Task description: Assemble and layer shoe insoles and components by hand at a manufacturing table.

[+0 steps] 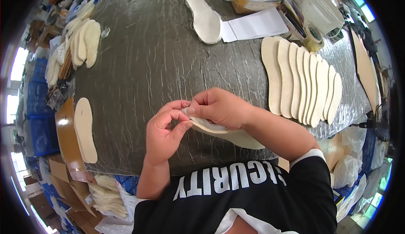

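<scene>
Centre of the frame: the left hand [165,132] and right hand [219,107] meet over a cream, foot-shaped felt insole [236,136] held just above the near edge of the dark grey, plastic-covered table [147,56]. Both hands are closed on the insole's tip, thumb and fingers pinching a thin white layer there. Right of centre, a fanned row of cream insoles [301,82] lies overlapping on the table. Upper centre, a single white insole [205,18] rests beside white paper sheets [255,25]. At left, one cream insole [85,129] lies on a brown board [66,137].
</scene>
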The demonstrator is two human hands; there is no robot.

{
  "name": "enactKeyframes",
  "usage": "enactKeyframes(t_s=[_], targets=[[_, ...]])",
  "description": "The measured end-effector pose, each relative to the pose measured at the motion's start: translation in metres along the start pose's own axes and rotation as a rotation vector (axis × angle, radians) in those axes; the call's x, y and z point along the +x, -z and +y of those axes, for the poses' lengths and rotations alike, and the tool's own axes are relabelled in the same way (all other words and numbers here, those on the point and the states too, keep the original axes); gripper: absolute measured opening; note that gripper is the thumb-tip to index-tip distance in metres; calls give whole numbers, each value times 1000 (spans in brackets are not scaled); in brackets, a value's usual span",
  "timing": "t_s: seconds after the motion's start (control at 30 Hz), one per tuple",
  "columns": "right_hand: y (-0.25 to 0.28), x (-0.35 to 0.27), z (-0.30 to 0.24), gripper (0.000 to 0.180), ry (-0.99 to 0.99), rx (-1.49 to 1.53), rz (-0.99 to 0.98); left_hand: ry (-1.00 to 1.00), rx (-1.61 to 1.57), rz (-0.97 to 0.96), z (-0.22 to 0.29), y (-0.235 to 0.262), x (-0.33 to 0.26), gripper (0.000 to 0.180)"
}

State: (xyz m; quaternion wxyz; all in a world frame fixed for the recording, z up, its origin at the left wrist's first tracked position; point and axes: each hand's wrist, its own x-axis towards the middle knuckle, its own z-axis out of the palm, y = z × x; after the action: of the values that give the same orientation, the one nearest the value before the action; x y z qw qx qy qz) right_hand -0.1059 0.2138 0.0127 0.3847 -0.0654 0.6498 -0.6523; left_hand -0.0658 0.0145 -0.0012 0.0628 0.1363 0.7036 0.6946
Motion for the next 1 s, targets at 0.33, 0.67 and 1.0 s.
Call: enactKeyframes(t_s=[0.33, 0.67, 1.0], targets=[[16, -14, 7, 30, 281, -116, 45, -82, -7, 77, -12, 13, -9, 15], [1, -20, 25, 18, -82, 469, -214, -165, -218, -54, -25, 16, -2, 21], [-14, -26, 36, 20, 30, 441, -124, -45, -262, -23, -19, 15, -7, 16]])
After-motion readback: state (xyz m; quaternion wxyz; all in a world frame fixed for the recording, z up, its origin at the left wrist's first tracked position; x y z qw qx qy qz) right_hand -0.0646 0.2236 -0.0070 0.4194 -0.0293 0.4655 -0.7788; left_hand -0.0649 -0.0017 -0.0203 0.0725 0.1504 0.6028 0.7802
